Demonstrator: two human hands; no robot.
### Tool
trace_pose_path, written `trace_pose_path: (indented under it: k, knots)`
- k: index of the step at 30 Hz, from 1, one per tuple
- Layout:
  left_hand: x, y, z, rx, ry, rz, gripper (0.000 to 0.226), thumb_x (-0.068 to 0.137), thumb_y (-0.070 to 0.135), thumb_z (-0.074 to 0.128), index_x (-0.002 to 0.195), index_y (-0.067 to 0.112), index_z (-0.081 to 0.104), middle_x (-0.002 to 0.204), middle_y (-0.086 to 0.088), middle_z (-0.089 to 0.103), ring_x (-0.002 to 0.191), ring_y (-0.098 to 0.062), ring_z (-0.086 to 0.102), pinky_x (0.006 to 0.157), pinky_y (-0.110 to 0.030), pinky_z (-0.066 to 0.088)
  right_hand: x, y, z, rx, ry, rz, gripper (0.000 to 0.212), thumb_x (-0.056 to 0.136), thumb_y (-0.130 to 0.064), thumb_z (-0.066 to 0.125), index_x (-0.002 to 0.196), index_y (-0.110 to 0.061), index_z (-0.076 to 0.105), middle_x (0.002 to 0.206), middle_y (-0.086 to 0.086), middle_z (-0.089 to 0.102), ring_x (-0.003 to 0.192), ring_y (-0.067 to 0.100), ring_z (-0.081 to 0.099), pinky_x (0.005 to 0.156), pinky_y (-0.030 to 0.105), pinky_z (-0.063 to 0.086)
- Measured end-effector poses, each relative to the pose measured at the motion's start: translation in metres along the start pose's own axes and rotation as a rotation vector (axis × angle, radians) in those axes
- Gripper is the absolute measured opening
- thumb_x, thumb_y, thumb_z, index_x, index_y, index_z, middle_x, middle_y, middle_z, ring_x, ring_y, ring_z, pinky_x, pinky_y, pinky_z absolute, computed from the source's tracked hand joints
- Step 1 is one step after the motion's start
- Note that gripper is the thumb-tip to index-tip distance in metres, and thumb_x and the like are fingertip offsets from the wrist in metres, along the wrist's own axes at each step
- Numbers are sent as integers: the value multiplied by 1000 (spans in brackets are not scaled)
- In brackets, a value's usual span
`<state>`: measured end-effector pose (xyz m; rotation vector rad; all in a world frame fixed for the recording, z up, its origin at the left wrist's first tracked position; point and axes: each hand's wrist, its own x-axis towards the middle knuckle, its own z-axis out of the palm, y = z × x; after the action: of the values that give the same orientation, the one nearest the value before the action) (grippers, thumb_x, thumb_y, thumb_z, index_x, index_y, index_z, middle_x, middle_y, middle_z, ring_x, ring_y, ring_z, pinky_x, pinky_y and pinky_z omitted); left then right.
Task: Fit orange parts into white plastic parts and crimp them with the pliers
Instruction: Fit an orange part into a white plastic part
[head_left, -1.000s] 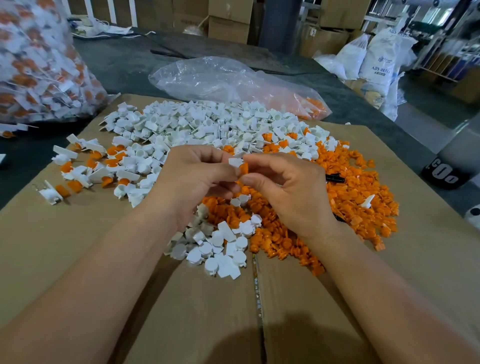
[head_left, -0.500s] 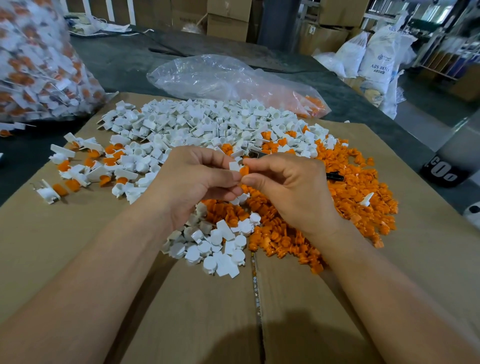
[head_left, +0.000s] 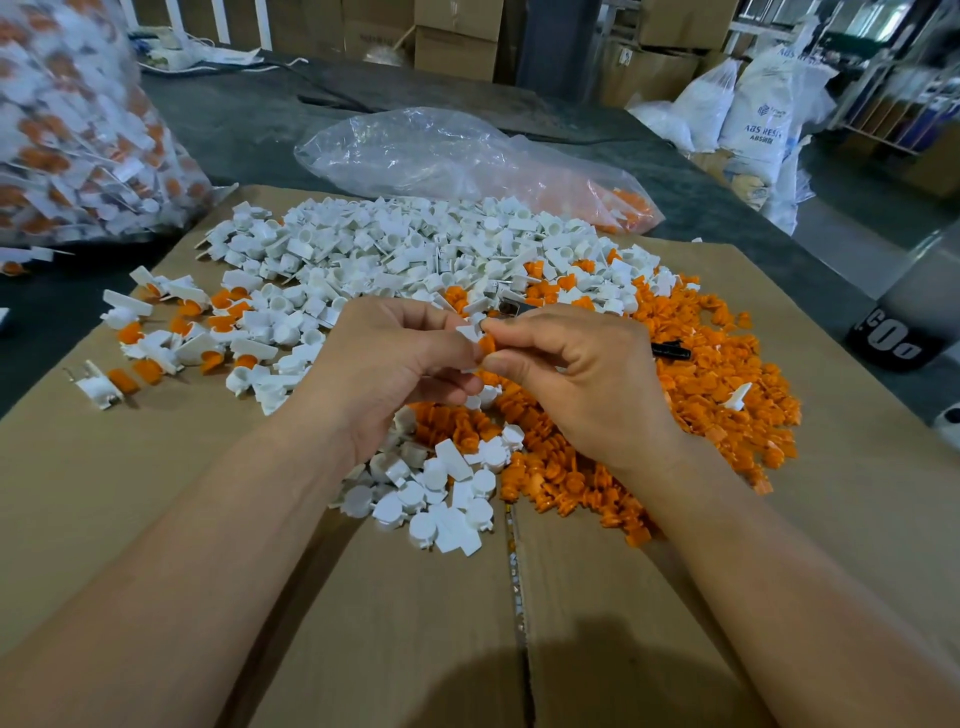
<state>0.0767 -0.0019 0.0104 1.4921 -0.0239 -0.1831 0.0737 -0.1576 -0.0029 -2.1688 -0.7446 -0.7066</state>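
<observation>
My left hand (head_left: 387, 364) pinches a small white plastic part (head_left: 469, 332) above the middle of the cardboard sheet (head_left: 156, 493). My right hand (head_left: 576, 374) pinches an orange part (head_left: 487, 345) and holds it against the white one. A big heap of white parts (head_left: 405, 249) lies behind the hands, and a heap of orange parts (head_left: 717, 384) spreads to the right. The pliers lie under the right hand; only a black handle tip (head_left: 670, 349) and a metal jaw (head_left: 511, 307) show. Assembled white-and-orange pieces (head_left: 171, 338) lie at the left.
A clear bag (head_left: 78, 130) full of assembled pieces stands at the far left. A flatter plastic bag (head_left: 457, 156) with some orange parts lies behind the cardboard. White sacks (head_left: 763, 114) and cartons stand in the background. A dark container (head_left: 888, 338) is at the right edge.
Both hands have stayed together above the piles, with the orange part still pressed at the white part. Only slight finger movement shows.
</observation>
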Motion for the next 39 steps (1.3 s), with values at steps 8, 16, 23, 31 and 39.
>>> trace_pose_path:
  k: [8,16,23,31,39]
  knots:
    - [1,0,-1,-27,-12,-14,9,73,-8,65,70,-1,62,54,-9,63,45,-15,61,41,-17,47,0,1,1,11,17,-11,26,74,-12,69,97,-1,70,87,5,70,81,10,64,74,24,53]
    - [0,4,-5,-54,-4,-41,17,72,-5,65,61,6,60,42,2,53,36,-8,49,33,-13,34,0,1,2,135,-56,98,39,73,-4,70,112,-4,64,93,-3,60,88,10,60,80,22,51]
    - [0,5,-5,-42,-30,-31,17,72,-5,66,60,6,59,39,3,51,34,-5,46,33,-12,33,0,0,3,158,-31,107,32,75,-5,70,107,-4,66,93,-4,62,87,10,62,81,30,53]
    - [0,3,-5,-30,-50,9,21,71,-6,67,56,8,64,46,-3,57,38,-8,51,36,-14,39,-1,0,3,200,-4,84,36,74,-11,71,109,-11,62,90,-6,62,85,6,62,76,19,53]
    - [-1,2,-3,28,-51,90,27,72,-3,68,51,14,68,52,-6,63,44,-12,58,42,-17,46,-1,1,3,205,26,77,35,73,-8,72,107,-14,63,88,-9,62,83,3,63,74,17,52]
